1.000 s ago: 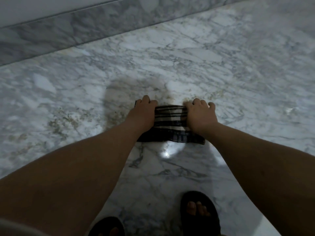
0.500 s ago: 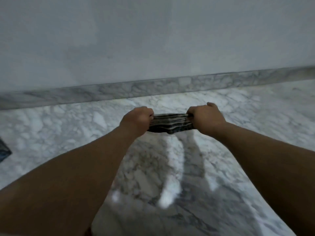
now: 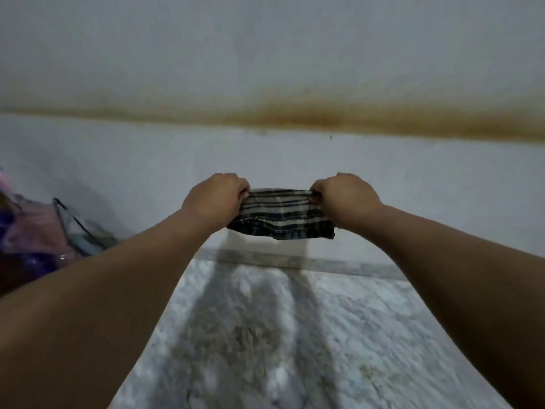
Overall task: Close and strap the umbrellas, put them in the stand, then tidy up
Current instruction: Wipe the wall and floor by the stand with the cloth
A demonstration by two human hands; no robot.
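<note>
Head view: marble floor [image 3: 295, 335] meets a white, rust-streaked wall [image 3: 265, 69]; umbrellas [image 3: 38, 234] at nine o'clock. Left hand [image 3: 216, 199] and right hand [image 3: 343, 199] clench a cloth [image 3: 280, 214].

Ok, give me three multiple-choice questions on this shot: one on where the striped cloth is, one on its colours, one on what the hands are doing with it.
1. Where is the cloth?
A. flat on the floor
B. held up in front of the wall
C. draped over the umbrella

2. What colours is it?
A. dark with pale stripes
B. plain red
C. yellow dots

3. How do the hands stand?
A. both open
B. only the left grips
C. each grips one end

Answers: 1 B, it hangs between the hands above the marble floor. 2 A, dark bands cross light ones. 3 C, the left hand and the right hand curl round opposite ends.
</note>
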